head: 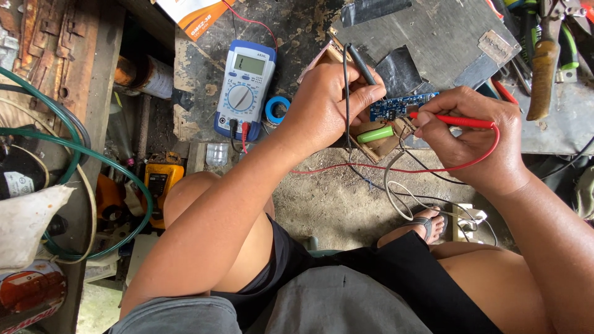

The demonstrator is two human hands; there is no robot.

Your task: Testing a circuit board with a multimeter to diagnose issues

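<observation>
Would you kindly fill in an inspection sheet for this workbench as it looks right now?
Surface: worn dark bench, paint chipped, with a grey board on it.
Job's things: blue circuit board under both probes; green cylindrical cell just below it; multimeter to the left.
Clutter: blue tape roll, orange carton, pliers at right.
Grips: left hand holds the black probe; right hand holds the red probe.
Cables: red lead loops from the right hand; green hose coils at left.
Surroundings: bare concrete floor, yellow tool below the bench.
</observation>
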